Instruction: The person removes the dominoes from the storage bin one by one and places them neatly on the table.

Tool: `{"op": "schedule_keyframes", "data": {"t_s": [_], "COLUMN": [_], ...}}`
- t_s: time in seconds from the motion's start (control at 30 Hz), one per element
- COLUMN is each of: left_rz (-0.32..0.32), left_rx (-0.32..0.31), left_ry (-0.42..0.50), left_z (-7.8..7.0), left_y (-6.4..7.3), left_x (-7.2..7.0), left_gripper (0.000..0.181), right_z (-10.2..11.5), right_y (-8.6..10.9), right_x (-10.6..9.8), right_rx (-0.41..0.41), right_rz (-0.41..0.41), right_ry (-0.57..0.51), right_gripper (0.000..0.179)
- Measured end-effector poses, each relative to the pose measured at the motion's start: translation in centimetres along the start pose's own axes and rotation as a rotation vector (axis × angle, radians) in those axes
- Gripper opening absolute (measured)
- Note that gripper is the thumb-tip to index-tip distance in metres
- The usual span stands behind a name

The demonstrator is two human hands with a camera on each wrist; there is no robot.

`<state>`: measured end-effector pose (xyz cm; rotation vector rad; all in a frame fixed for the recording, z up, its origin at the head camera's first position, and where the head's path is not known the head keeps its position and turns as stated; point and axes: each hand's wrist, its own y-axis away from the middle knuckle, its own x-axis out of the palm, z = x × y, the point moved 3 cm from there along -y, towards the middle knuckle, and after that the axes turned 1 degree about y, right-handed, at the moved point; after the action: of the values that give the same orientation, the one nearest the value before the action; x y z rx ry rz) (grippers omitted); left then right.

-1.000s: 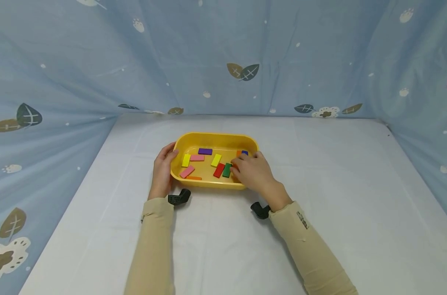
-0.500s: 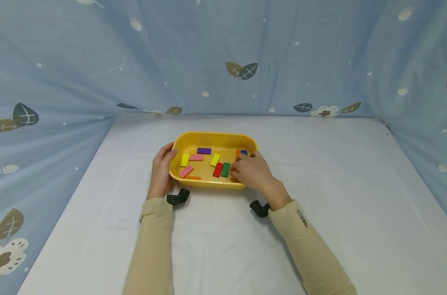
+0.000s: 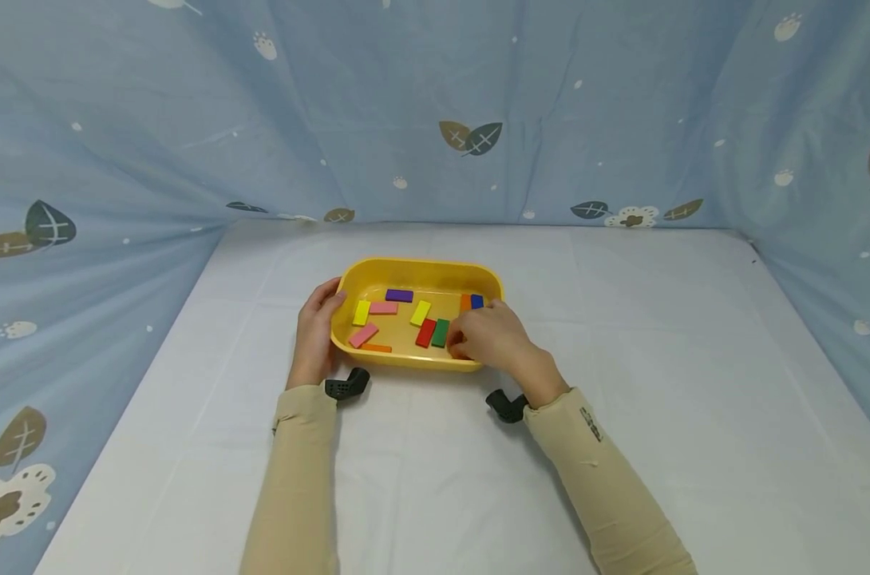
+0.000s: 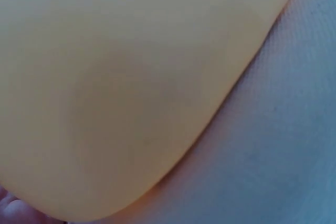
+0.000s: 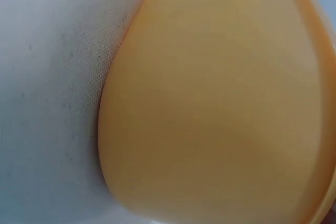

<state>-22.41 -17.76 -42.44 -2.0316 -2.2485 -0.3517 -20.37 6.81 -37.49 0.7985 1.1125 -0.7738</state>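
Observation:
A yellow plastic tub [image 3: 406, 361] stands on the white cloth with several small coloured blocks in it. My left hand [image 3: 314, 331] holds the tub's left end, thumb at the rim. Reaching over the right end, my right hand [image 3: 488, 335] has its fingers curled down inside near the front wall; what they hold is hidden and I cannot tell. Just left of those fingers lie a green block [image 3: 440, 333] and a red block [image 3: 425, 333]. Beyond them are a blue block [image 3: 476, 302] and an orange block [image 3: 465, 303]. Both wrist views show mostly the tub's outer wall [image 4: 131, 103].
Farther left in the tub lie a purple block [image 3: 399, 295], pink blocks [image 3: 384, 307] and yellow blocks [image 3: 361, 313]. An orange block [image 3: 376, 348] is by the front wall. White cloth [image 3: 622, 359] surrounds the tub; a blue patterned curtain [image 3: 435, 96] hangs behind.
My right fingers have curled in more and drawn slightly toward the tub's front wall, showing more of the blue block. The tub has shifted very slightly; my left hand stays on it.

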Motion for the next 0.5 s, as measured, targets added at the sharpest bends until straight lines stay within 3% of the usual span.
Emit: {"op": "schedule_keyframes", "data": {"t_s": [0.2,0.5], "left_rz": [-0.027,0.0], "left_rx": [0.015,0.036], "left_ry": [-0.072,-0.043], "left_z": [-0.19,0.08], "left_y": [-0.01,-0.03], "left_x": [-0.1,-0.17], "left_gripper": [0.043,0.044], "right_z": [-0.17,-0.87], "right_y": [0.18,0.55], "right_x": [-0.18,-0.56], "right_rx": [-0.011,-0.084], "right_rz": [0.005,0.068], "right_ry": [-0.063,-0.178], "right_gripper": [0.013,0.018]}}
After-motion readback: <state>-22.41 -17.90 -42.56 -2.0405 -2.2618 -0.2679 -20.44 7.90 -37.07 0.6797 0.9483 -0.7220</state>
